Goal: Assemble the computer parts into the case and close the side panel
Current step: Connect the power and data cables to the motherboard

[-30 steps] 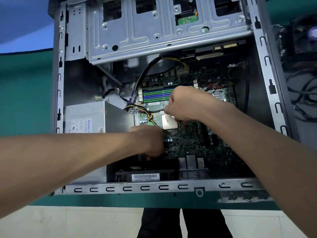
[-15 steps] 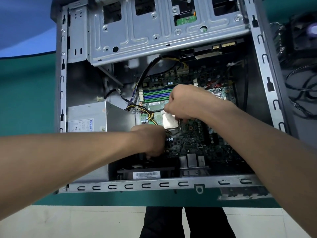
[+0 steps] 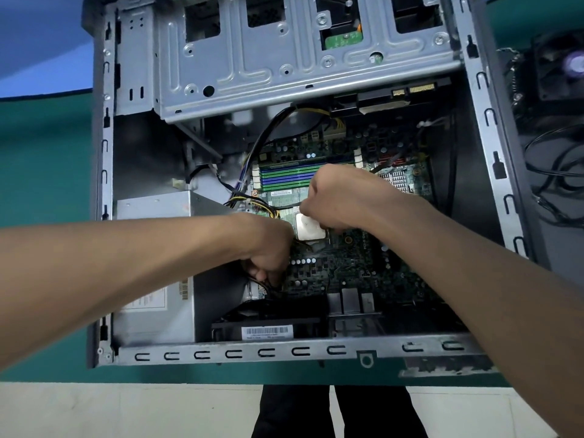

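Right now the open computer case (image 3: 303,350) lies flat on a green table (image 3: 41,172), side panel off. Inside the case, the motherboard (image 3: 354,267) fills the right half, with the grey power supply (image 3: 155,203) at the left wall and the drive cage (image 3: 284,74) along the far end. At the motherboard's centre sits the silver CPU (image 3: 311,230). The right hand (image 3: 341,197) curls over the CPU's far edge, fingertips pinching there. The left hand (image 3: 268,248), just left of the CPU, is closed around dark cables (image 3: 271,284).
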A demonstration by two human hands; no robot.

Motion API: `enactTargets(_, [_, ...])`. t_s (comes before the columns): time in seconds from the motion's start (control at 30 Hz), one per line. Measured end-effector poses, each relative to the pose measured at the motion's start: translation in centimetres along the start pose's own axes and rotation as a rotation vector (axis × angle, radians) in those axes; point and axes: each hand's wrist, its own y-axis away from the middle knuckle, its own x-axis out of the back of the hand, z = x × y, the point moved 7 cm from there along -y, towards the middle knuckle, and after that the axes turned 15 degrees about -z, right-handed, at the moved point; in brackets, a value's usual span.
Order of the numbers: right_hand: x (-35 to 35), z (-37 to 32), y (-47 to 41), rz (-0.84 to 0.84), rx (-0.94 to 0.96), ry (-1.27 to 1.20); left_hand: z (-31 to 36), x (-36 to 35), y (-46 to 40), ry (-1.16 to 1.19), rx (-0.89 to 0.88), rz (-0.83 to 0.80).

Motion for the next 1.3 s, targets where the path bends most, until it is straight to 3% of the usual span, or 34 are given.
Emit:
enactTargets(0.2, [-0.6,0.0,-0.6,-0.020,0.040,-0.026,0.5,-0.4,-0.3,-0.113,-0.021,-0.095])
enactTargets(0.33, [-0.6,0.0,-0.9,-0.017,0.040,-0.020,0.7,-0.7,-0.5,-0.062,-0.085,-0.048])
enactTargets(0.47, [-0.5,-0.1,-0.8,-0.026,0.047,0.006,1.9,-0.9,0.9,-0.246,-0.147,0.029])
enactTargets(0.63, [-0.4,0.0,-0.7,-0.032,0.041,-0.008,1.4,-1.1,0.1,0.027,-0.115,0.004])
enactTargets(0.7, [-0.4,0.0,-0.7,-0.032,0.037,-0.016,1.3,-0.8,0.8,0.093,-0.105,0.094])
enactTargets(0.8, [-0.4,0.0,-0.7,-0.035,0.036,-0.016,1.5,-0.7,1.9,-0.044,-0.043,0.248])
enactTargets(0.97, [-0.4,0.0,-0.8,-0.026,0.052,-0.015,1.2,-0.9,2.7,0.026,0.003,0.356])
enactTargets(1.3, [-0.2,-0.2,-0.6,-0.027,0.056,-0.023,1.3,-1.3,2.4,0.160,-0.010,0.399])
